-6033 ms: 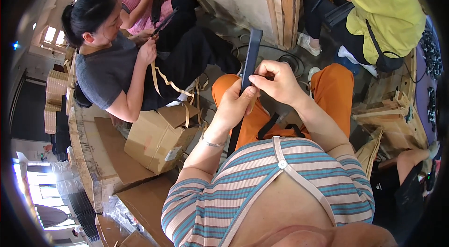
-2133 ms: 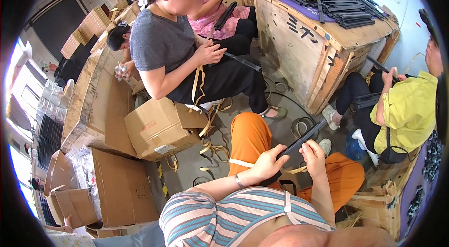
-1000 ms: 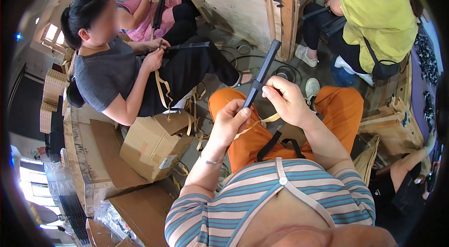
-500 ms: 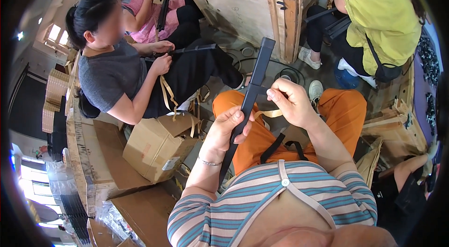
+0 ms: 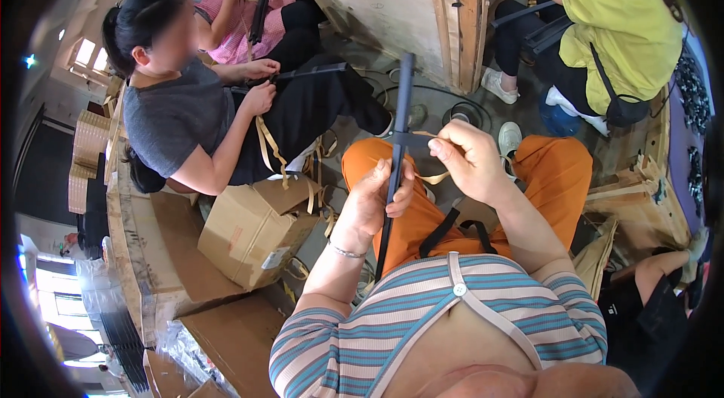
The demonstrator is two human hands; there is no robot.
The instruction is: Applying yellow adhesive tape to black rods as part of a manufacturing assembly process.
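Observation:
My left hand (image 5: 383, 188) is closed around a long, slim black bar (image 5: 403, 93), which points away from me with its near end by my left forearm. A short black band (image 5: 407, 139) crosses the bar beyond my fingers. Just right of the band, my right hand (image 5: 469, 163) is closed in a pinch between thumb and forefinger. A thin tan strip (image 5: 433, 179) hangs in a curve between the two hands, and a piece of it runs from the band to my right fingertips. Exactly how the strip joins the band is too small to tell.
Left of me a co-worker in a grey shirt (image 5: 177, 119) handles a similar black bar. An open cardboard box (image 5: 256, 236) stands at my left, with tan strips beside it. Ahead is a wooden crate (image 5: 377, 17); a person in yellow (image 5: 622, 29) sits at the far right.
The bar has turned in my left hand to stand more upright and show a narrower face. A tan piece now shows between the band and my right fingertips.

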